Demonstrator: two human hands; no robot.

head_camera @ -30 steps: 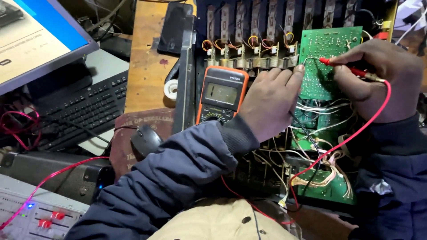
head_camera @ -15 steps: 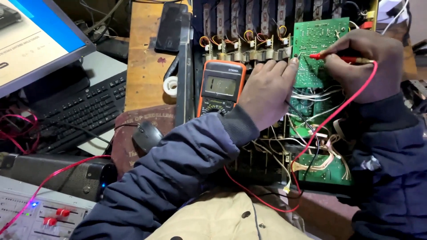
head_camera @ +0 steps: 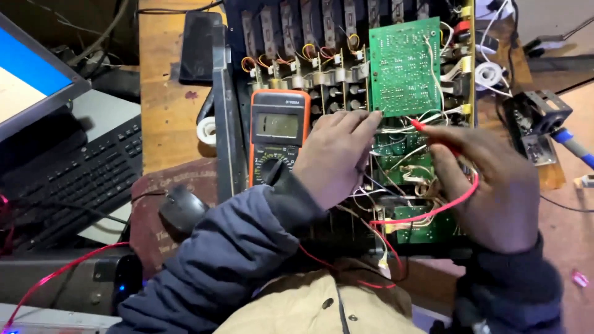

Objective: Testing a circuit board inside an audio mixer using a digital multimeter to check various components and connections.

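Observation:
A green circuit board [head_camera: 405, 65] stands tilted up inside an open black electronics chassis [head_camera: 346, 37]. My left hand [head_camera: 337, 158] rests at the board's lower left edge, fingertips touching it. My right hand [head_camera: 492, 185] pinches a red test probe [head_camera: 427, 131], its tip pointing at the wires just below the board. The probe's red lead [head_camera: 433, 210] loops down under my hands. An orange-cased multimeter [head_camera: 278, 133] with a grey display lies left of my left hand.
A black keyboard [head_camera: 74, 179] and a monitor [head_camera: 31, 80] sit at the left, a black mouse [head_camera: 182, 207] beside them. A roll of white tape [head_camera: 206, 131] and a dark phone [head_camera: 199, 46] lie on the wooden bench. A grey tool [head_camera: 538, 120] lies at the right.
My right hand has drawn the red probe down from the board's upper right to the wires below it. The view has shifted, so the board sits more central.

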